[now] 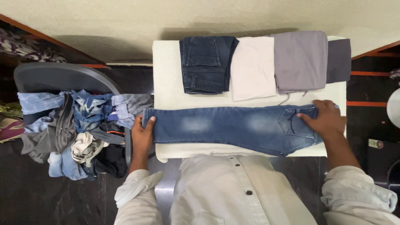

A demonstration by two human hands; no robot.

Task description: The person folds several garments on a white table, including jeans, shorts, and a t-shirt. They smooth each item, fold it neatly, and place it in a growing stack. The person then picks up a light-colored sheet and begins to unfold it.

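Head view showed the left hand (142, 134) pinching the hem of the blue jeans (233, 127), while the right hand (324, 121) pressed the waistband with spread fingers, keeping them flat

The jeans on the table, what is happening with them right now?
A person has a pair of blue jeans laid flat across a white-covered table. The left hand grips the leg end, and the right hand presses on the waist end. Four folded garments lie in a row behind. A heap of unfolded clothes sits on a grey chair to the left.
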